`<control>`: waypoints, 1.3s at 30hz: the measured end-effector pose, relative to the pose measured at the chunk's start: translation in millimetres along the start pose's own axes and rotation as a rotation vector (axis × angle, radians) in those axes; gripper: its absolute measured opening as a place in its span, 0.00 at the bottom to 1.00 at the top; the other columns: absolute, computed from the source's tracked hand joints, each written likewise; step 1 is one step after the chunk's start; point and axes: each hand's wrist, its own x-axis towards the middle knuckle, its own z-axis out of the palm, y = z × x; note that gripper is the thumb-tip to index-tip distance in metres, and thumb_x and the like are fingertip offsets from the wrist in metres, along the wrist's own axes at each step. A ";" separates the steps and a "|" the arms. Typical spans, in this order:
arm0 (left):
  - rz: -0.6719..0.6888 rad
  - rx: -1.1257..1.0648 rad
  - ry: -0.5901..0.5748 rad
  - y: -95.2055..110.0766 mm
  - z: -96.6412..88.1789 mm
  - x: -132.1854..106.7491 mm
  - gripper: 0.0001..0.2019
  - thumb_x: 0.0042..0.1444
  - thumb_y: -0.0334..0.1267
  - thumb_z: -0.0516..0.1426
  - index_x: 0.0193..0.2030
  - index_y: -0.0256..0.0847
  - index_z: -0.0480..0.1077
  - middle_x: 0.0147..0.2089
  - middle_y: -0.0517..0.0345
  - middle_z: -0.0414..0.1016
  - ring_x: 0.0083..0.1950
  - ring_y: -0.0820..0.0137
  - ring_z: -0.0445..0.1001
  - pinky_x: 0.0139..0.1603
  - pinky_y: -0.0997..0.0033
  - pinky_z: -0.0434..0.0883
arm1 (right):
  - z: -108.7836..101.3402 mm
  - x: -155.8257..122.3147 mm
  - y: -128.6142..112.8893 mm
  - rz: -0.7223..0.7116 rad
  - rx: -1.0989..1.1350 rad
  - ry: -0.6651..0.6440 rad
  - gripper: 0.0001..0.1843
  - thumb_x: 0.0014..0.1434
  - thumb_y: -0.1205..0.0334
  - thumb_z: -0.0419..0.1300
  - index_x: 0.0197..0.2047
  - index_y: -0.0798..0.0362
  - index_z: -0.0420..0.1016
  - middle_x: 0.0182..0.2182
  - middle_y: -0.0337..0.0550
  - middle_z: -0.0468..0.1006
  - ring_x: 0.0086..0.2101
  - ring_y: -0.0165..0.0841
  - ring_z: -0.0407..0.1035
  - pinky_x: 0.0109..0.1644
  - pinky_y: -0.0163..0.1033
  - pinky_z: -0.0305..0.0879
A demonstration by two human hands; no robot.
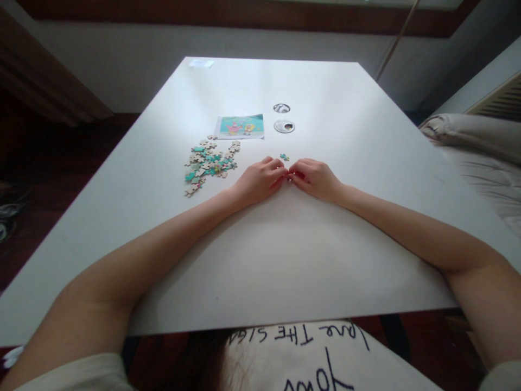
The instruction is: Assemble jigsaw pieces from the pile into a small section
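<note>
My left hand (262, 179) and my right hand (319, 179) meet over the middle of the table, fingertips almost touching. Both are closed in a pinch around a small jigsaw puzzle piece (289, 178), which the fingers mostly hide. Just beyond the fingertips lies a little teal and yellow bit of puzzle (284, 157). To the left of my left hand spreads a heap of loose puzzle pieces (207, 164), some teal side up, others showing plain backs. Behind that heap a picture sheet (240, 127) lies flat, with cartoon figures on teal.
Two round, flat discs (284, 127) with dark rims lie right of the picture sheet, one behind the other. A pale sheet or packet (201, 63) rests at the table's far left corner. Beyond the right edge of the white table (260, 260) is a cushioned seat (480, 141).
</note>
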 end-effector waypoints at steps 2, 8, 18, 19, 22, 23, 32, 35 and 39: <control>-0.005 -0.003 -0.002 0.1 -0.1 0.3 0.10 0.65 0.32 0.51 0.44 0.37 0.73 0.45 0.50 0.76 0.45 0.65 0.71 0.43 0.68 0.73 | -0.8 -0.1 -0.4 0.002 0.005 -0.002 0.10 0.63 0.60 0.53 0.35 0.53 0.72 0.29 0.43 0.75 0.31 0.32 0.65 0.37 0.37 0.58; -0.005 -0.011 0.000 0.8 -0.8 0.4 0.11 0.66 0.34 0.50 0.44 0.37 0.73 0.45 0.49 0.76 0.46 0.64 0.72 0.44 0.67 0.73 | -1.5 0.0 -0.8 0.001 -0.006 -0.005 0.11 0.64 0.59 0.51 0.36 0.54 0.72 0.31 0.45 0.77 0.32 0.33 0.67 0.38 0.37 0.59; -0.008 -0.008 -0.005 1.2 -1.8 0.2 0.10 0.65 0.33 0.50 0.44 0.37 0.73 0.45 0.50 0.76 0.46 0.64 0.72 0.43 0.68 0.72 | 0.1 -0.9 -0.4 0.005 -0.007 0.013 0.10 0.64 0.60 0.52 0.36 0.54 0.73 0.31 0.44 0.76 0.32 0.32 0.67 0.37 0.36 0.59; -0.007 -0.005 -0.005 1.2 -1.8 0.1 0.10 0.65 0.33 0.51 0.44 0.37 0.73 0.45 0.50 0.76 0.46 0.64 0.72 0.43 0.68 0.72 | 0.0 -1.0 -0.5 0.004 -0.004 0.017 0.10 0.64 0.60 0.52 0.36 0.54 0.73 0.30 0.44 0.76 0.31 0.32 0.66 0.37 0.36 0.59; -0.005 -0.001 -0.002 1.1 -1.6 0.1 0.10 0.65 0.33 0.51 0.44 0.37 0.73 0.45 0.50 0.76 0.46 0.65 0.72 0.44 0.68 0.72 | -0.3 -1.2 -0.8 0.005 0.004 0.028 0.10 0.63 0.60 0.53 0.37 0.55 0.73 0.30 0.43 0.75 0.30 0.31 0.65 0.36 0.35 0.59; -0.004 -0.001 -0.001 1.0 -1.4 0.1 0.10 0.65 0.33 0.51 0.44 0.37 0.73 0.45 0.50 0.76 0.46 0.65 0.72 0.44 0.68 0.72 | -0.4 -1.2 -0.8 0.007 0.006 0.031 0.10 0.63 0.60 0.54 0.37 0.55 0.73 0.29 0.43 0.75 0.30 0.30 0.65 0.36 0.35 0.58; 0.002 -0.009 0.000 -0.1 0.6 0.5 0.10 0.65 0.33 0.50 0.44 0.36 0.73 0.44 0.49 0.76 0.46 0.64 0.72 0.45 0.67 0.73 | -0.2 -0.4 -1.4 0.040 0.039 0.031 0.08 0.62 0.59 0.54 0.37 0.54 0.72 0.26 0.39 0.71 0.27 0.29 0.62 0.35 0.34 0.57; -0.002 -0.003 -0.005 0.2 0.0 0.3 0.10 0.65 0.32 0.51 0.44 0.35 0.73 0.44 0.50 0.76 0.46 0.63 0.72 0.45 0.67 0.73 | -0.6 -0.4 -2.2 0.049 0.047 0.029 0.08 0.62 0.59 0.55 0.38 0.54 0.71 0.26 0.38 0.71 0.27 0.28 0.62 0.35 0.34 0.57; 0.002 -0.006 -0.006 0.3 -0.3 0.2 0.10 0.65 0.33 0.51 0.44 0.35 0.73 0.45 0.49 0.76 0.46 0.63 0.72 0.45 0.66 0.74 | -1.0 -0.7 -2.1 0.040 0.043 0.034 0.08 0.62 0.59 0.55 0.38 0.55 0.71 0.26 0.38 0.70 0.27 0.28 0.62 0.34 0.34 0.56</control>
